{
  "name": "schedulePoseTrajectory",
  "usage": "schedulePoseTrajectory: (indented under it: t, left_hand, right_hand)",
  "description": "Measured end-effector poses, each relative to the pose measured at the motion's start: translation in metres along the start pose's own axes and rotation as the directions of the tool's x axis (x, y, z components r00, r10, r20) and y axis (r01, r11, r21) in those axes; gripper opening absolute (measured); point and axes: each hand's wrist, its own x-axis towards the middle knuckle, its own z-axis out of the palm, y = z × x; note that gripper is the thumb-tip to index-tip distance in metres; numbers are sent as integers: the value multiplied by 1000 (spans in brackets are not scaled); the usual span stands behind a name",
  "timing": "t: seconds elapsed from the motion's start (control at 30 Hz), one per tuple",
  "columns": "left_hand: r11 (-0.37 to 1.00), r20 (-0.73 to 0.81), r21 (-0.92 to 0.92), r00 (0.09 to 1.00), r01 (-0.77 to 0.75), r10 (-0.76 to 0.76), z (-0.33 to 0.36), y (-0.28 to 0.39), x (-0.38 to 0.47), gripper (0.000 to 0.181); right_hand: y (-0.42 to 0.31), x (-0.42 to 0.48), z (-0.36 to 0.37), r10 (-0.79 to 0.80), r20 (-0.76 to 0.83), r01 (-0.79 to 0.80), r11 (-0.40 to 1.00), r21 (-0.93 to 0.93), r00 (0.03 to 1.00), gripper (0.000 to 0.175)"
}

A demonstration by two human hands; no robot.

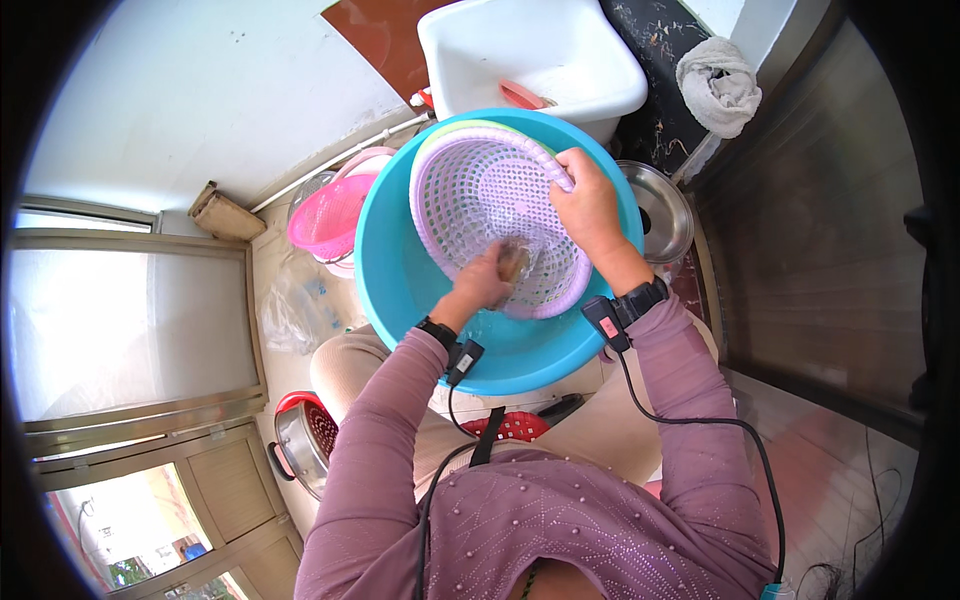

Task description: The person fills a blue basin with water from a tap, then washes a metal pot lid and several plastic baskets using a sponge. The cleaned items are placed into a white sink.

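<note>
A large blue plastic basin (390,300) with water in it stands between my knees. Tilted inside it is a lilac plastic colander (442,172), and a green rim shows just behind its upper edge. My right hand (592,199) grips the colander's rim at the upper right. Inside the colander, near its lower part, my left hand (484,277) is pressed on a blurred brownish thing (512,266) amid splashing water. What that thing is, and whether my fingers are closed round it, I cannot tell.
Beyond the basin stands a white tub (532,45) holding a pink item (521,95). Pink baskets (334,214) and a plastic bag (296,311) lie left; a steel pot (311,450) is lower left. A steel lid or pan (664,217) sits right, below a rolled towel (718,86).
</note>
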Motion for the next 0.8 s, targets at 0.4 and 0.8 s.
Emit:
schedulePoseTrajectory:
  t: [0.4,0.8]
  left_hand:
    - [232,11,-972,982,-34,190,-36,92,11,71]
    - [953,10,-226,977,-203,211,5,54,12,84]
  right_hand:
    - [-4,2,-7,131,98,-137,989,58,986,21]
    - [-23,-5,-10,-74,102,64,993,94,992,19]
